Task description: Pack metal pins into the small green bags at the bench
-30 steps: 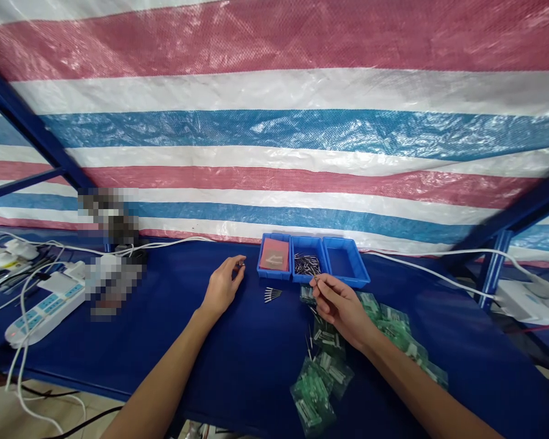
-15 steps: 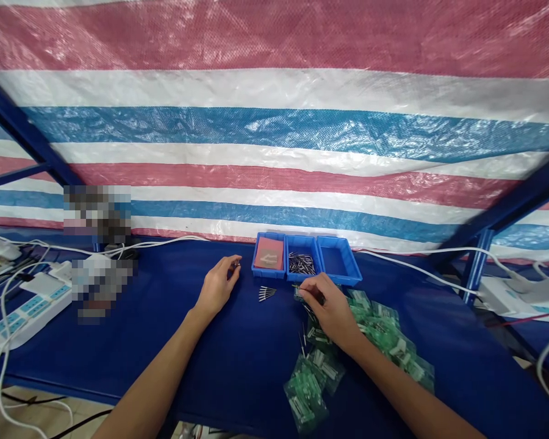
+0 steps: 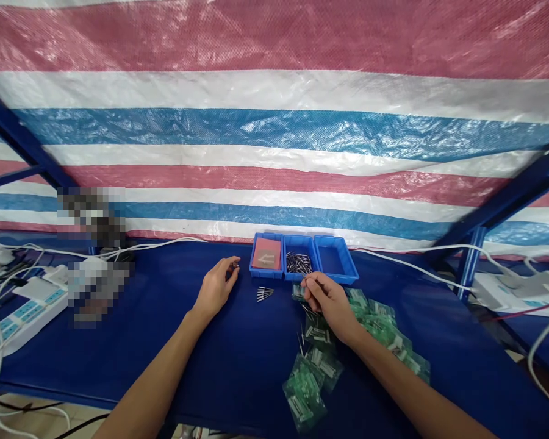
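Observation:
My left hand [image 3: 216,288] rests on the blue table, fingers curled, pinching a small dark part at its fingertips. My right hand [image 3: 328,300] hovers just in front of the blue trays, thumb and fingers pinched on a thin metal pin. A short row of metal pins [image 3: 264,294] lies on the cloth between my hands. Three joined blue trays stand behind: the left one [image 3: 266,261] holds a red pad, the middle one [image 3: 299,263] a heap of metal pins, the right one [image 3: 332,261] looks bare. Small green plastic bags [image 3: 305,390] of pins are scattered under and around my right wrist.
The blue table [image 3: 238,360] runs wide, with a striped tarpaulin [image 3: 274,134] hanging behind it. White power strips [image 3: 13,314] and cables lie at the far left, another strip [image 3: 512,286] and cables at the right. Blue metal posts [image 3: 469,268] frame both sides.
My right hand dipped toward the green bags near the trays, then lifted slightly, still pinched. My left hand stayed put. The view shifted a little to the right.

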The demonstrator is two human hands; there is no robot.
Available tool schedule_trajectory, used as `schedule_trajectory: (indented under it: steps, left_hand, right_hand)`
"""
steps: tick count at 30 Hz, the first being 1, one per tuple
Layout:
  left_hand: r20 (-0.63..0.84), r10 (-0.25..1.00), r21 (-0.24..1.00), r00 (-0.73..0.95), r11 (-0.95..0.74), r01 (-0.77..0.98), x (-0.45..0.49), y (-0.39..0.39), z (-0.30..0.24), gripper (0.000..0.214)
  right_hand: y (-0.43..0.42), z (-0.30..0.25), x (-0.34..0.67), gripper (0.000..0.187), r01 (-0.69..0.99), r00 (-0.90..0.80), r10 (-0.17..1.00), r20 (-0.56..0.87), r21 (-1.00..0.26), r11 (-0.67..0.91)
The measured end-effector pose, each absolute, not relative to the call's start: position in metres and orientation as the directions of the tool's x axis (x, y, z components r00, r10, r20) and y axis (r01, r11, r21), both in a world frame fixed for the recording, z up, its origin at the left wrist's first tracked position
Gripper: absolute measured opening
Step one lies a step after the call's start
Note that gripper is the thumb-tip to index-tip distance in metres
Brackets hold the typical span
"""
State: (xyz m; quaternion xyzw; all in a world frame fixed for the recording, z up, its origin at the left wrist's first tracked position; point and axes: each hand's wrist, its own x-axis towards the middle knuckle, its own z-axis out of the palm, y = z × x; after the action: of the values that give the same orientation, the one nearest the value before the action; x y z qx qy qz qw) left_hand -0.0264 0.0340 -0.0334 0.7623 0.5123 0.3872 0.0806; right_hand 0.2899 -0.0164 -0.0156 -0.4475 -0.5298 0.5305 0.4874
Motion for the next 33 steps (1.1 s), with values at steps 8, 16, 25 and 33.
schedule_trajectory:
  steps: [8, 16, 25, 33]
  left_hand:
    - [0.51, 0.839, 0.518, 0.192, -0.477, 0.71, -0.026, 0.035, -0.034, 0.029]
    - [0.541, 0.822, 0.516, 0.176, -0.49, 0.703, -0.021, 0.029, -0.028, 0.027]
    - [0.538, 0.819, 0.5, 0.199, -0.5, 0.707, -0.02, 0.028, -0.027, 0.027]
    - [0.534, 0.821, 0.487, 0.201, -0.493, 0.721, -0.02, 0.028, -0.028, 0.028]
  right_hand:
    - [-0.016, -0.01, 0.288, 0.043, -0.229, -0.142, 0.989, -0.042, -0.971, -0.074]
    - [-0.012, -0.015, 0.288, 0.047, -0.209, -0.056, 0.997, -0.051, -0.976, -0.062]
    - [-0.018, -0.007, 0.302, 0.031, 0.469, -0.154, 0.95, 0.272, -0.826, 0.313]
    - [-0.019, 0.005, 0.311, 0.02, 0.86, -0.43, 0.902, 0.024, -0.293, 0.418]
